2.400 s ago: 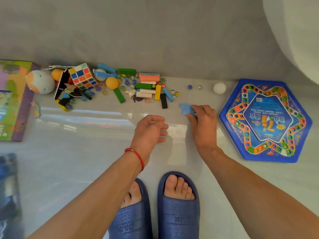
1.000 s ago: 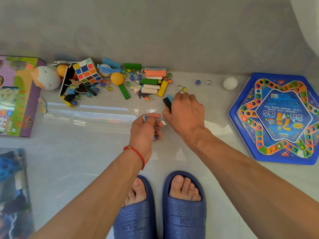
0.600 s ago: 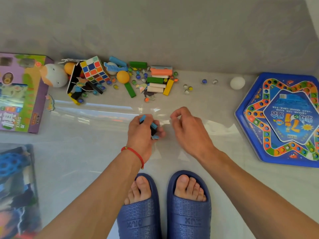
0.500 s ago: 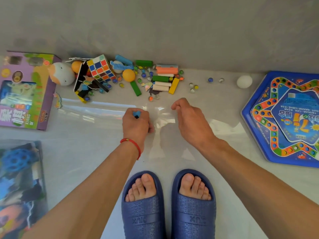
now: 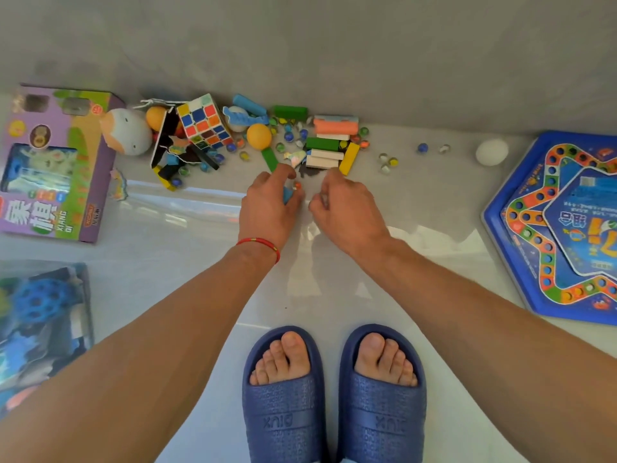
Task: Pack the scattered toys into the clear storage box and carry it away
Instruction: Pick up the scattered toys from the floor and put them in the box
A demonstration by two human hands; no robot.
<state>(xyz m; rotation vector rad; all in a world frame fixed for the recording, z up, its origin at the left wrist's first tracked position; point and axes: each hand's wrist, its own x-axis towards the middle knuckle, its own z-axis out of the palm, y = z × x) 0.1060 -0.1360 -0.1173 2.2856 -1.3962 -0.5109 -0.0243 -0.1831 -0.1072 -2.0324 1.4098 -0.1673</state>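
Soft, even daylight fills the scene; the glossy floor (image 5: 187, 269) carries pale glare streaks near its far edge and faint shadows under both hands. Wide-angle bending curves the picture's edges, and the packaging (image 5: 40, 329) at the left edge looks smeared and unsharp

Both forearms are bare, with no sleeves in view. A thin red cord bracelet (image 5: 258, 246) with a small gold bead circles the left wrist. The feet wear dark blue textured slide sandals (image 5: 334, 406), open-toed, each strap embossed with raised lettering.
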